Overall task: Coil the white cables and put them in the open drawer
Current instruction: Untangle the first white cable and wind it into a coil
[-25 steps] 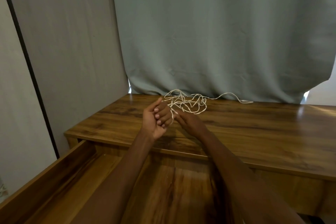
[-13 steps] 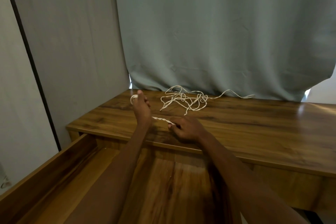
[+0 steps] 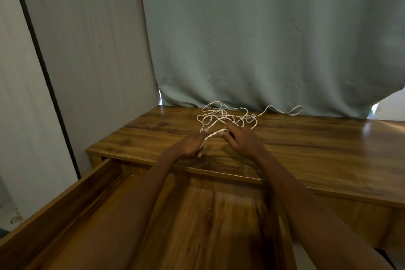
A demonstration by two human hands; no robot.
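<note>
Swinging back in from the desk's left side, the left hand [image 3: 189, 146] now closes on a twisted stretch of the white cables [image 3: 225, 117] beside the pinching right hand [image 3: 242, 143], so coiling has barely begun: most cable lies tangled on the desktop [image 3: 317, 149], the drawer [image 3: 54, 210] holding none.

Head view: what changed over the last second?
The left hand swung out left, then came back beside the right hand; both grip a short twisted cable stretch. The tangle on the desk and the empty drawer look unchanged.
</note>
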